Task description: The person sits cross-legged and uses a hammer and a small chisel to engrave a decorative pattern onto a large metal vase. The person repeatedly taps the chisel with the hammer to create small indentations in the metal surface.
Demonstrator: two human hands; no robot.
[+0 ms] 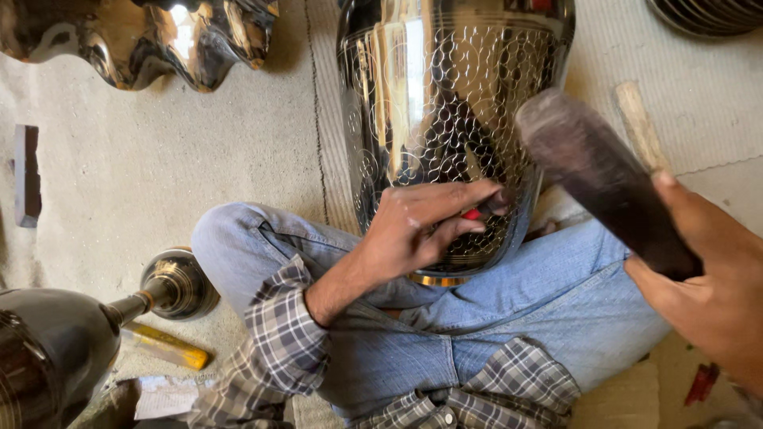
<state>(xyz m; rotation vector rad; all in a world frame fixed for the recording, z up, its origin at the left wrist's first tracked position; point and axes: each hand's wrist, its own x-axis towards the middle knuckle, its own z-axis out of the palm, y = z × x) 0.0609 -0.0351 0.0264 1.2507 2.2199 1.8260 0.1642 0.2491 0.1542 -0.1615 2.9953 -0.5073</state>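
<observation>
I'm chasing the pattern: my left hand (417, 226) pinches a punch (483, 210) against the vase (445, 103); my right hand (711, 290), gripping the mallet (600, 179), must strike squarely.

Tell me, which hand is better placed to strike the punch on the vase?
Right, most likely. The right hand holds the mallet raised near the vase. The left hand is busy pressing the small punch against the vase wall, so it probably should just steady it.
</observation>
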